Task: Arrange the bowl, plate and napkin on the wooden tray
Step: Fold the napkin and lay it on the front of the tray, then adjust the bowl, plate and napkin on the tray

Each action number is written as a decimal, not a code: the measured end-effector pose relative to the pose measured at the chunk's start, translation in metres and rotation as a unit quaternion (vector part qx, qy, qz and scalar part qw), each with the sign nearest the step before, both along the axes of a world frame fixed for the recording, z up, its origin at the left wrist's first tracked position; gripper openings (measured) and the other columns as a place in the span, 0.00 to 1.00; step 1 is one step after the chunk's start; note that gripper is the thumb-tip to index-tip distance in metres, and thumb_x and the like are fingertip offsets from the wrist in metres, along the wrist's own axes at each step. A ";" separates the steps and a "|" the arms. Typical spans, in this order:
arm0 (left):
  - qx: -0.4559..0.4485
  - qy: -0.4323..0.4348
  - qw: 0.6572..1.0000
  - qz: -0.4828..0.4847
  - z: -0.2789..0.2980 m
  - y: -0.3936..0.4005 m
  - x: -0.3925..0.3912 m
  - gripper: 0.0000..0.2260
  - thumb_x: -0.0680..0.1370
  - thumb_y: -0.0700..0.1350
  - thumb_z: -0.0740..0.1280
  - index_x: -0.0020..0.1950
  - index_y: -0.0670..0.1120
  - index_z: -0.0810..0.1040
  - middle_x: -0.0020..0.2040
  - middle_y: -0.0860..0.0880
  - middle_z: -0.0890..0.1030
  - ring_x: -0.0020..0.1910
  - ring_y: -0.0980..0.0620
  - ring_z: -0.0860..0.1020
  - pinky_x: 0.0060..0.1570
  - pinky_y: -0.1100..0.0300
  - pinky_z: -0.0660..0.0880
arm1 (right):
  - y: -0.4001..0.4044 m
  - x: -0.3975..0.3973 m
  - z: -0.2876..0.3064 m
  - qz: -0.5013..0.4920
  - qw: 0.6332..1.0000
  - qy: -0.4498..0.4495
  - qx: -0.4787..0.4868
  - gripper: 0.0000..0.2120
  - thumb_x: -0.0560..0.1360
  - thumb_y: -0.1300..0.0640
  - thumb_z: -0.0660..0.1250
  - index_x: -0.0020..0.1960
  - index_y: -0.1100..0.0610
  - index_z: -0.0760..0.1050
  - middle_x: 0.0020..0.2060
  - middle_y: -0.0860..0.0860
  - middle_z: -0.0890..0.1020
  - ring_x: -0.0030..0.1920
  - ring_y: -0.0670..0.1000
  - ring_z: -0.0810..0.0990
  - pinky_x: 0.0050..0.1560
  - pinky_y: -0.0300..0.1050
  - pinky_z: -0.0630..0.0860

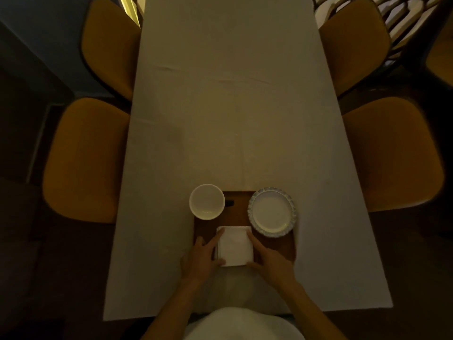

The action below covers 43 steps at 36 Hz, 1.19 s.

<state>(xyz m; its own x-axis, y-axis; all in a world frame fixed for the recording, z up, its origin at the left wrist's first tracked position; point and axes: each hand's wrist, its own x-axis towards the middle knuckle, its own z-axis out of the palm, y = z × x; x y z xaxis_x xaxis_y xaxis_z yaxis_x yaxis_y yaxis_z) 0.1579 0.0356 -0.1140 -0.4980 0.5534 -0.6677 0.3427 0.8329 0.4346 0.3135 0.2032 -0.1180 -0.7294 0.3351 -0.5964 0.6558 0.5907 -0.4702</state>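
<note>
— On the tray [290, 249], at six o'clock, lies the napkin [235, 246]; the bowl [207, 201] sits at ten and the plate [272, 212] at two, both overhanging the rim.

— And the hands?

— Left hand [199, 257] and right hand [270, 257] flank the napkin, fingers straight along its side edges, thumbs by the near corners. Pressing or pinching? It's dim; I'd guess pressing.

— How to finish well?

— Square the napkin with light, even pushes from both sides, keeping the folds stacked. Then nudge the bowl and plate fully inside the rim.
</note>
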 end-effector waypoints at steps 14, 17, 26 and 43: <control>0.045 -0.084 0.995 0.032 0.001 -0.001 -0.016 0.32 0.74 0.55 0.69 0.72 0.70 0.56 0.57 0.46 0.72 0.54 0.48 0.75 0.54 0.55 0.74 | 0.014 -0.010 0.005 -0.062 0.994 -0.022 -0.087 0.37 0.72 0.42 0.70 0.74 0.33 0.53 0.43 0.51 0.82 0.42 0.48 0.80 0.39 0.41 0.75; 0.105 -0.069 0.988 0.087 0.006 -0.006 -0.031 0.19 0.76 0.55 0.66 0.67 0.61 0.71 0.52 0.50 0.80 0.46 0.54 0.77 0.46 0.60 0.73 | 0.014 -0.023 0.008 -0.113 0.989 0.024 -0.089 0.24 0.76 0.47 0.67 0.71 0.45 0.68 0.42 0.50 0.82 0.40 0.44 0.80 0.42 0.42 0.76; 0.106 0.067 0.971 0.201 0.021 0.000 -0.082 0.13 0.80 0.48 0.61 0.41 0.41 0.77 0.41 0.40 0.82 0.42 0.41 0.80 0.40 0.50 0.73 | 0.025 -0.097 0.046 -0.155 0.979 0.101 -0.084 0.10 0.80 0.54 0.62 0.44 0.56 0.78 0.34 0.49 0.80 0.33 0.40 0.78 0.35 0.35 0.72; -0.042 0.112 0.989 0.085 0.044 0.017 -0.100 0.18 0.81 0.55 0.55 0.51 0.46 0.79 0.53 0.43 0.82 0.52 0.42 0.79 0.48 0.52 0.74 | 0.042 -0.193 0.049 0.112 0.991 0.019 0.075 0.15 0.80 0.41 0.52 0.49 0.53 0.65 0.39 0.52 0.76 0.39 0.56 0.76 0.43 0.57 0.77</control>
<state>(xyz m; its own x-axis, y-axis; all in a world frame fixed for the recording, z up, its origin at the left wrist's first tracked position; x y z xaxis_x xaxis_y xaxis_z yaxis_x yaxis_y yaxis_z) 0.0579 0.0531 -0.0703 -0.7199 0.3968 -0.5694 0.2750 0.9164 0.2908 0.1209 0.2456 -0.0685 -0.8164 0.2451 -0.5229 0.4841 0.7841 -0.3884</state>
